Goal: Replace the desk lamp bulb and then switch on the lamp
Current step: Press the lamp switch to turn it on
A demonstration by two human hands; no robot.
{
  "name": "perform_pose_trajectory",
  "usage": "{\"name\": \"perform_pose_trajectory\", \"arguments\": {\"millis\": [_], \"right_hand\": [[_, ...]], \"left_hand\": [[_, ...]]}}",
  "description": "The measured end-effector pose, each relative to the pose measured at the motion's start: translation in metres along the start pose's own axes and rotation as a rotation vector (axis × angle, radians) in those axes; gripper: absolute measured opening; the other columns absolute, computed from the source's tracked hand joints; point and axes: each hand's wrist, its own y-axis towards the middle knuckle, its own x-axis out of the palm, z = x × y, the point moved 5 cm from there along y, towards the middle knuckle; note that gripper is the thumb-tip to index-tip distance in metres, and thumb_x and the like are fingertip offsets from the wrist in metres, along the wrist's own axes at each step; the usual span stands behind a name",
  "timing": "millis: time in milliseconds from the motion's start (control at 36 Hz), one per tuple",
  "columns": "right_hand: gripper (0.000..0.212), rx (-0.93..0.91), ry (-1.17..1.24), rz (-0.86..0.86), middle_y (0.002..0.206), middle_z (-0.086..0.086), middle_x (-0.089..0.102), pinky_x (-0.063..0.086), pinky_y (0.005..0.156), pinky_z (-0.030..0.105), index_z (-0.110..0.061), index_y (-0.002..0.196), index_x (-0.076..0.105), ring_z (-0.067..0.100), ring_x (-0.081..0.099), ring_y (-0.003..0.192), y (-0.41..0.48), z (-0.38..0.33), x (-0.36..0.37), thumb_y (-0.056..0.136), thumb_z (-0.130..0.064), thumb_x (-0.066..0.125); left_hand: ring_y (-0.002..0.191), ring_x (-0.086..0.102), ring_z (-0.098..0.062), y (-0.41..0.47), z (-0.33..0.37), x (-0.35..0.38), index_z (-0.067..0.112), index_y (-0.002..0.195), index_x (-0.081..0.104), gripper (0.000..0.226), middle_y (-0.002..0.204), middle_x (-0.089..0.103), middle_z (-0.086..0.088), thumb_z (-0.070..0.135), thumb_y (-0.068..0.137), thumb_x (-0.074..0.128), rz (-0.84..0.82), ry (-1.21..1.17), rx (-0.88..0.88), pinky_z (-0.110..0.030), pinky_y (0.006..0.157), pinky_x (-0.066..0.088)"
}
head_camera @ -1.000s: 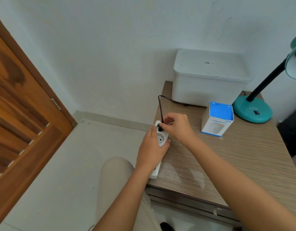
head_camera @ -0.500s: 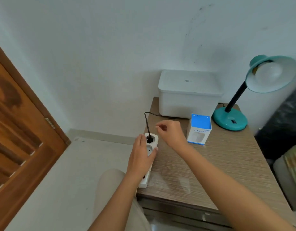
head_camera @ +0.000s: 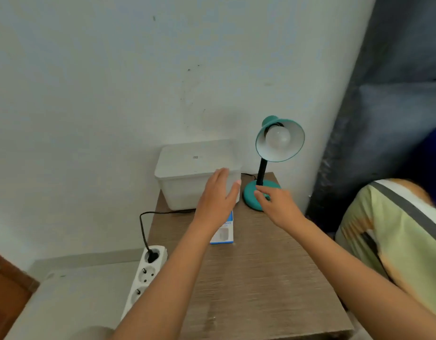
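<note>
A teal desk lamp (head_camera: 262, 168) stands at the back right of the wooden desk (head_camera: 261, 278), with a white bulb (head_camera: 277, 137) in its shade, unlit. Its round base (head_camera: 250, 195) sits just under my right hand (head_camera: 277, 206), whose fingers point at the base with nothing in them. My left hand (head_camera: 218, 196) hovers open, fingers spread, above the blue-and-white bulb box (head_camera: 224, 231) and in front of the white bin. The lamp's black plug (head_camera: 151, 256) sits in the top socket of the white power strip (head_camera: 144, 278) at the desk's left edge.
A white lidded plastic bin (head_camera: 187, 173) stands against the wall at the back of the desk. The black cord (head_camera: 148, 214) loops from behind it to the strip. A wooden door (head_camera: 5, 295) is at lower left. A patterned cushion (head_camera: 396, 241) and dark curtain (head_camera: 396, 94) are on the right.
Both hands left the power strip and plug and moved up and right toward the lamp base. My view swung right and up, bringing the whole lamp into sight.
</note>
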Motion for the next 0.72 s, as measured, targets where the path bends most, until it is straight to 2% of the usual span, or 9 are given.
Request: {"name": "perform_pose_trajectory", "arguments": {"millis": [111, 222, 250, 333, 389, 444, 556, 667, 722], "right_hand": [[0.048, 0.084, -0.007, -0.030, 0.143, 0.014, 0.046, 0.033, 0.108, 0.034, -0.009, 0.138, 0.043, 0.026, 0.046, 0.129, 0.015, 0.044, -0.008, 0.097, -0.033, 0.042], [0.051, 0.174, 0.009, -0.074, 0.142, 0.017, 0.046, 0.036, 0.107, 0.037, -0.008, 0.141, 0.036, 0.029, 0.046, 0.128, 0.036, 0.086, 0.000, 0.097, -0.034, 0.041], [0.052, 0.203, 0.018, -0.090, 0.142, 0.017, 0.046, 0.036, 0.106, 0.036, -0.008, 0.142, 0.034, 0.029, 0.045, 0.129, 0.041, 0.095, 0.004, 0.097, -0.034, 0.041], [0.053, 0.259, 0.047, -0.120, 0.141, 0.016, 0.046, 0.036, 0.104, 0.033, -0.007, 0.143, 0.033, 0.029, 0.045, 0.129, 0.056, 0.116, 0.018, 0.097, -0.033, 0.041], [0.053, 0.262, 0.068, -0.127, 0.143, 0.016, 0.043, 0.035, 0.108, 0.037, -0.007, 0.141, 0.034, 0.029, 0.043, 0.130, 0.068, 0.126, 0.028, 0.096, -0.035, 0.041], [0.058, 0.267, 0.083, -0.130, 0.151, 0.016, 0.032, 0.027, 0.115, 0.041, -0.007, 0.144, 0.028, 0.028, 0.033, 0.138, 0.080, 0.134, 0.036, 0.096, -0.038, 0.040], [0.068, 0.257, 0.126, -0.146, 0.159, 0.009, 0.003, 0.005, 0.116, 0.030, -0.008, 0.149, 0.008, 0.021, 0.006, 0.147, 0.097, 0.141, 0.047, 0.096, -0.037, 0.040], [0.074, 0.212, 0.139, -0.088, 0.159, 0.008, 0.008, 0.004, 0.119, 0.034, -0.009, 0.149, 0.006, 0.021, 0.010, 0.146, 0.103, 0.149, 0.056, 0.094, -0.041, 0.044], [0.074, 0.217, 0.120, -0.068, 0.159, 0.008, 0.004, 0.002, 0.115, 0.027, -0.008, 0.149, 0.004, 0.019, 0.007, 0.146, 0.103, 0.152, 0.059, 0.094, -0.037, 0.045]], "left_hand": [[0.139, 0.029, -0.020, 0.027, 0.000, 0.056, 0.009, 0.142, 0.032, 0.054, 0.149, 0.034, -0.007, 0.040, 0.099, 0.035, -0.119, -0.022, -0.042, -0.033, 0.114, 0.024], [0.136, 0.034, -0.022, 0.040, -0.015, 0.110, 0.010, 0.141, 0.034, 0.046, 0.144, 0.038, -0.005, 0.033, 0.101, 0.032, -0.228, -0.054, -0.091, -0.029, 0.110, 0.028], [0.137, 0.032, -0.023, 0.042, -0.021, 0.123, 0.010, 0.141, 0.033, 0.047, 0.146, 0.037, -0.007, 0.033, 0.101, 0.031, -0.255, -0.041, -0.099, -0.032, 0.111, 0.028], [0.145, 0.014, -0.020, 0.049, -0.042, 0.157, 0.009, 0.149, 0.017, 0.057, 0.157, 0.015, -0.007, 0.037, 0.101, 0.029, -0.317, 0.005, -0.191, -0.032, 0.117, 0.013], [0.146, 0.005, -0.018, 0.055, -0.055, 0.172, 0.009, 0.149, 0.010, 0.060, 0.159, 0.007, -0.007, 0.038, 0.101, 0.029, -0.304, 0.009, -0.242, -0.029, 0.116, 0.007], [0.146, -0.001, -0.017, 0.061, -0.067, 0.182, 0.008, 0.149, 0.004, 0.062, 0.159, 0.000, -0.007, 0.038, 0.101, 0.029, -0.272, 0.007, -0.277, -0.028, 0.115, 0.003], [0.146, -0.007, -0.016, 0.072, -0.088, 0.198, 0.006, 0.149, -0.001, 0.067, 0.159, -0.008, -0.008, 0.040, 0.100, 0.031, -0.215, 0.038, -0.303, -0.026, 0.115, -0.002], [0.146, -0.007, -0.018, 0.072, -0.095, 0.209, 0.007, 0.148, -0.004, 0.069, 0.158, -0.013, -0.007, 0.042, 0.099, 0.030, -0.185, 0.068, -0.284, -0.028, 0.117, 0.001], [0.146, -0.004, -0.019, 0.071, -0.096, 0.211, 0.007, 0.148, -0.003, 0.069, 0.158, -0.011, -0.009, 0.043, 0.099, 0.028, -0.147, 0.120, -0.263, -0.028, 0.116, 0.003]]}}
